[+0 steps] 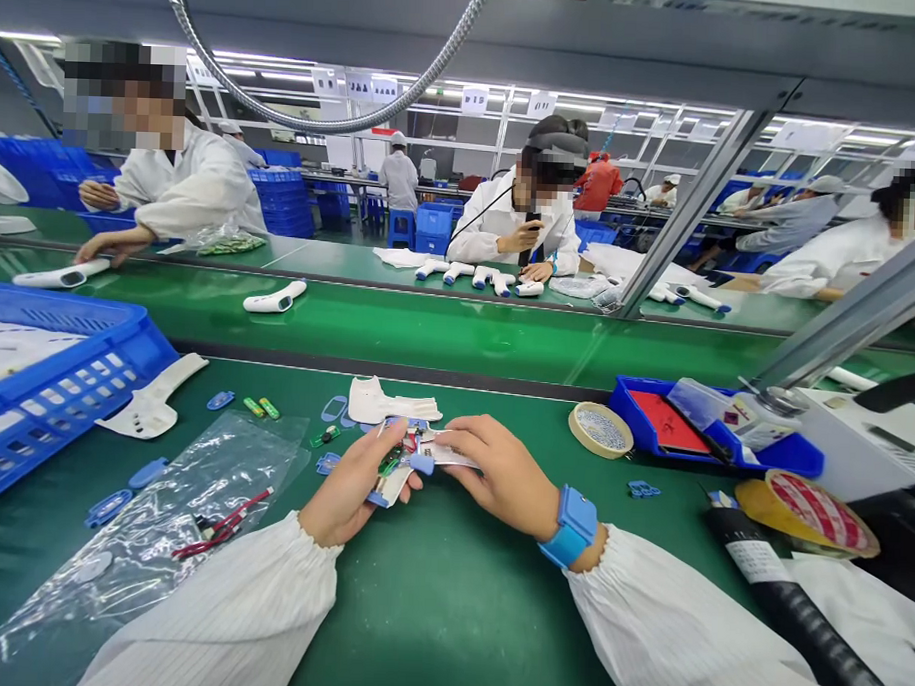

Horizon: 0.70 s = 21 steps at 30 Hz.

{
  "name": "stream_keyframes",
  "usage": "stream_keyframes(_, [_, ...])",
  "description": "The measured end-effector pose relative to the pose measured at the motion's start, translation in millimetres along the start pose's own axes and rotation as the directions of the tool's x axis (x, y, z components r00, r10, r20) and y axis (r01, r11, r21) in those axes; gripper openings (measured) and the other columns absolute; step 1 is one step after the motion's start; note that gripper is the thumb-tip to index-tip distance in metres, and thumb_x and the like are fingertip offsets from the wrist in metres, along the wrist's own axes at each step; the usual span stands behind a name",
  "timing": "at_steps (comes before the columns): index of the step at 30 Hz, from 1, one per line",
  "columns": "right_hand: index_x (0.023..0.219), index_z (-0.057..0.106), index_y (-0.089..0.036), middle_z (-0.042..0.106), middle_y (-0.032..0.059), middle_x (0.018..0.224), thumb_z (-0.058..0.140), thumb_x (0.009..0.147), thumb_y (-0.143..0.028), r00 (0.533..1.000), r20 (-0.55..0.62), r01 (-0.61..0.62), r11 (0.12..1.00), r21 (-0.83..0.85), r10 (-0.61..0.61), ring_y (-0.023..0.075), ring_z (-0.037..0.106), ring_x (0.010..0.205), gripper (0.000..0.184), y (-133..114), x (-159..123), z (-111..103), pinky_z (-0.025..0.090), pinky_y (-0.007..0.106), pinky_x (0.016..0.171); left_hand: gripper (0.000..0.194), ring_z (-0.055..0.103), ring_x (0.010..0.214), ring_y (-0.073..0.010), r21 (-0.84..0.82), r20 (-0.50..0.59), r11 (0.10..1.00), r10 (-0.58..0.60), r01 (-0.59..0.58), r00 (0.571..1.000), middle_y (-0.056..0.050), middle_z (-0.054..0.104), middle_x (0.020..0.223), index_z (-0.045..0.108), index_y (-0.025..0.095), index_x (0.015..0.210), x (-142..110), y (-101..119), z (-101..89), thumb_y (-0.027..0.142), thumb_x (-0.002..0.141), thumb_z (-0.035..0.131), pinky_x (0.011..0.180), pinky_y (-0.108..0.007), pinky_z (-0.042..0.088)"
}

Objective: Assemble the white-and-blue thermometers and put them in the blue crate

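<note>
My left hand (pixel 351 484) is closed around an open handheld thermometer housing (pixel 400 481), white with blue parts, a green circuit board and thin wires inside. A blue trigger-like piece (pixel 421 464) shows at its middle. The fingers of my right hand (pixel 502 470) are closed on the white handle end of the same housing. Just beyond my hands lies a loose white shell half (pixel 387 401). Small blue frames (pixel 333 409) and a small green circuit board (pixel 324 436) sit left of it.
At left are a blue basket (pixel 146 342), another white shell half (pixel 151 397) and a clear plastic bag (pixel 220 465) with red wires (pixel 226 525). Rightward stand a dish of screws (pixel 601 428), a blue bin (pixel 788 457) and a tape roll (pixel 812 510). Co-workers sit beyond the green conveyor (pixel 428 327).
</note>
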State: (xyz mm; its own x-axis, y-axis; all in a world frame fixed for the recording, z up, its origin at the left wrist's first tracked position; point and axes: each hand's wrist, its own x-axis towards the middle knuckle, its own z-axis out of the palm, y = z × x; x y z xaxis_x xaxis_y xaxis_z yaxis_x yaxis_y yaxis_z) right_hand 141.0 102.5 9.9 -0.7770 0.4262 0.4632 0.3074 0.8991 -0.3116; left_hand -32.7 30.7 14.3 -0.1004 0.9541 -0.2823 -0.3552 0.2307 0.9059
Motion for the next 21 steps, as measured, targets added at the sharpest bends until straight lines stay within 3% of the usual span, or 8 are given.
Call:
stream_keyframes(6, [0.093,0.054,-0.017,0.056,0.0103,0.099,0.055,0.077,-0.006,0.998,0.056,-0.015,0.993,-0.120,0.022,0.0225,0.050,0.084,0.019,-8,-1,1,0.045,0.036,0.072,0.039,0.057,0.056,-0.0120,0.280,0.023,0.953,0.111,-0.113,0.994,-0.001,0.060,0.078,0.050,0.020,0.105,1,-5,-3.6,0.038,0.073,0.063,0.050,-0.022,0.046])
stream_keyframes(10, [0.094,0.055,-0.016,0.057,0.0113,0.097,0.054,0.078,-0.007,0.996,0.087,0.043,0.975,-0.216,-0.024,0.0231,0.050,0.080,0.019,-13,0,2,0.043,0.035,0.067,0.023,0.055,0.062,-0.0131,0.465,0.025,0.862,0.214,-0.201,0.976,0.001,0.058,0.075,0.054,0.018,0.093,8,-4,-11.0,0.025,0.071,0.058,0.058,-0.023,0.043])
stream_keyframes(16, [0.095,0.055,-0.016,0.058,0.0110,0.099,0.053,0.082,-0.014,0.994,0.109,0.047,0.981,-0.188,-0.027,0.0231,0.051,0.079,0.014,-21,-1,6,0.046,0.037,0.066,0.016,0.047,0.065,-0.0125,0.516,0.071,0.816,0.261,-0.259,0.963,0.003,0.055,0.070,0.060,0.018,0.077,7,4,-18.4,0.011,0.064,0.054,0.061,-0.022,0.036])
stream_keyframes(21, [0.109,0.051,-0.019,0.059,0.0101,0.103,0.054,0.082,-0.016,0.998,0.063,-0.017,1.000,0.012,0.016,0.0246,0.055,0.087,0.027,-29,-2,0,0.049,0.040,0.073,0.019,0.047,0.066,-0.0123,0.480,0.096,0.829,0.276,-0.287,0.956,0.003,0.055,0.069,0.060,0.018,0.077,-3,15,-21.4,0.009,0.060,0.058,0.063,-0.022,0.037])
